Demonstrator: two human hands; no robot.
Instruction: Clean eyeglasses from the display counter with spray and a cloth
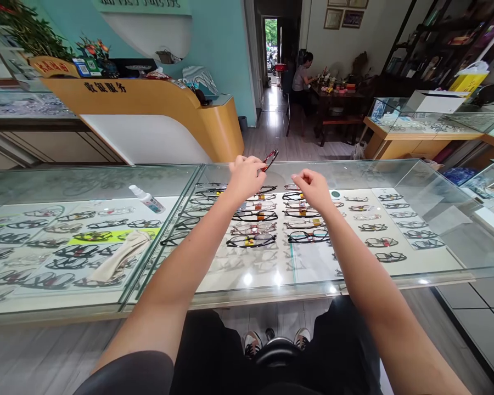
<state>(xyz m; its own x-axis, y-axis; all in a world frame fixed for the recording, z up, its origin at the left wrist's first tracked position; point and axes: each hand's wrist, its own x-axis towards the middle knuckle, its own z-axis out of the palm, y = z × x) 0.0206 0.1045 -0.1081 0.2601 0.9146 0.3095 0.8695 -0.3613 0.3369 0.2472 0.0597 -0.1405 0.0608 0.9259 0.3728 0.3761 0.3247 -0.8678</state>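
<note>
My left hand is closed on a pair of dark eyeglasses, raised above the far part of the glass display counter. One reddish-black part of the frame sticks out past my fingers; the rest is hidden by the hand. To its right, my right hand hovers over the glass with curled fingers, thumb and fingertips close together. Whether something small sits in that pinch I cannot make out. Below both hands, rows of eyeglasses are laid out, several with yellow or red tags.
On the left part of the counter lie a white spray bottle and a beige cloth. An orange cashier desk stands beyond. A person sits at a dark table at the back. More glass showcases are on the right.
</note>
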